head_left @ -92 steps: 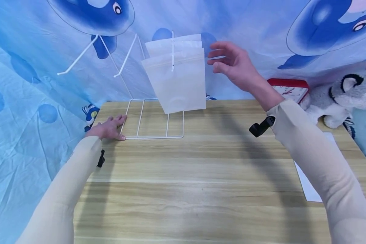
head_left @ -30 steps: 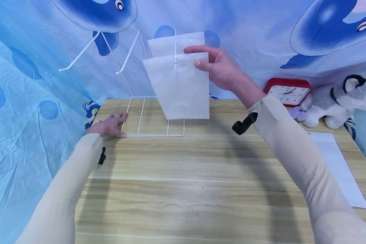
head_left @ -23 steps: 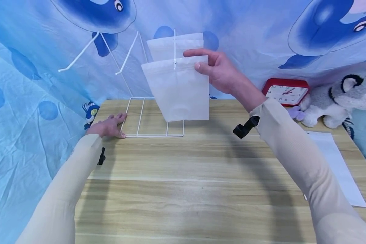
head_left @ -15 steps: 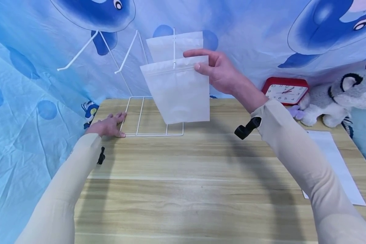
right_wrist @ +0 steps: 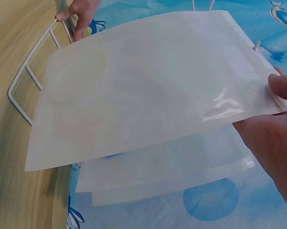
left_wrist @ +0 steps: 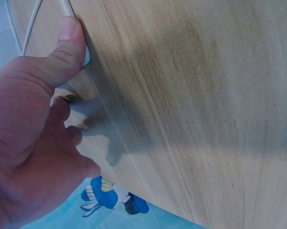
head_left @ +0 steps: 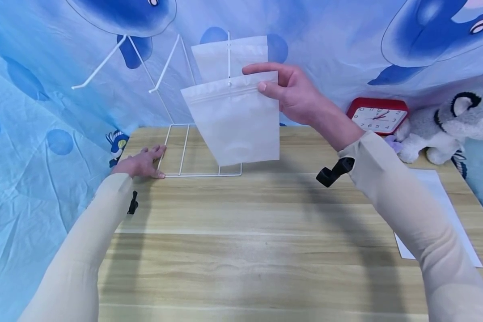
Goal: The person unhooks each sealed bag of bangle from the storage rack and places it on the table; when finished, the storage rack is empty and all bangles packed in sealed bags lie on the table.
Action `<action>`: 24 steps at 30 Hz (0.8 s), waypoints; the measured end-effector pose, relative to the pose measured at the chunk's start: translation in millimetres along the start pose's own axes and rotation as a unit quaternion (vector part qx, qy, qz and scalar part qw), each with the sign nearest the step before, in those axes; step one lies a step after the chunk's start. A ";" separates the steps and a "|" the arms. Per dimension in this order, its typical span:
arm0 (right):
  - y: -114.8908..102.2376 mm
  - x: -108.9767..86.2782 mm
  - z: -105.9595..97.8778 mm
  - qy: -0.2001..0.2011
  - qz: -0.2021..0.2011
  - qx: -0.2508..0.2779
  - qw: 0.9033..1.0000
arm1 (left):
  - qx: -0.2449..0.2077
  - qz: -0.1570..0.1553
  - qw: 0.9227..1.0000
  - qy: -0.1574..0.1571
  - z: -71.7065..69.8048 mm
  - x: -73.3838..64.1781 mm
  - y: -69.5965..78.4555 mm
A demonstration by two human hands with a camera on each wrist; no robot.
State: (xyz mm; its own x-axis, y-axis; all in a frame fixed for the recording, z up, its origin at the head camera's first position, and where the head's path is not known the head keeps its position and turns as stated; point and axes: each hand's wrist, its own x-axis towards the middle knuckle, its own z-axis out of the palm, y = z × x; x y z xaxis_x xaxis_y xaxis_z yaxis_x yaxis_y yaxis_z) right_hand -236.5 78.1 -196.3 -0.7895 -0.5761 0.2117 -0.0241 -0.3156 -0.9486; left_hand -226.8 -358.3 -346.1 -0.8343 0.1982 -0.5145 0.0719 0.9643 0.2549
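Observation:
In the head view my right hand (head_left: pixel 299 96) pinches the upper right corner of a white translucent zip bag (head_left: pixel 237 127) between thumb and fingers. Its upper edge is right at the tip of a white wire hook (head_left: pixel 229 58); in the right wrist view the hook's tip (right_wrist: pixel 256 45) shows at the bag's top band. Further back on that hook hang more white bags (head_left: pixel 209 53), overlapping under the front one in the right wrist view. My left hand (head_left: pixel 138 164) rests spread on the left end of the wire rack's base (head_left: pixel 201 175), thumb on its front corner.
Two bare rack hooks (head_left: pixel 100 67) slope forward at the left. A red clock (head_left: pixel 378 115), a grey-white plush dog (head_left: pixel 446 118) and a white sheet (head_left: pixel 438 201) are on the right of the wooden table (head_left: pixel 241 250). A blue printed cloth (head_left: pixel 326 27) hangs behind.
My right hand has come in from the right and taken hold of the front bag. That bag has slid forward along the hook, away from those behind. The left hand stays put.

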 end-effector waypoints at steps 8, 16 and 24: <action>-9.1 -14.2 6.8 -0.026 -0.038 -0.064 0.997 | 0.007 -0.002 1.000 -0.007 -1.6 0.8 -1.0; -15.8 -40.3 -1.9 -0.022 -0.072 -0.156 0.985 | 0.002 -0.003 1.000 -0.006 -0.7 1.8 -1.7; -24.0 -74.9 -24.9 0.025 -0.027 -0.088 0.995 | 0.000 -0.003 1.000 -0.011 0.3 1.5 -1.0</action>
State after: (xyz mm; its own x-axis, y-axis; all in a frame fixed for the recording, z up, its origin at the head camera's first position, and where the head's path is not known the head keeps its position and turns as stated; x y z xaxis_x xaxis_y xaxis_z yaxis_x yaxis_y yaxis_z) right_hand -192.1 147.6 -195.3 -0.8138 -0.5221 0.2553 -0.1705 -0.2056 -0.9637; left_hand -227.9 -358.9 -347.4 -0.8228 0.1957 -0.5336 0.0671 0.9657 0.2507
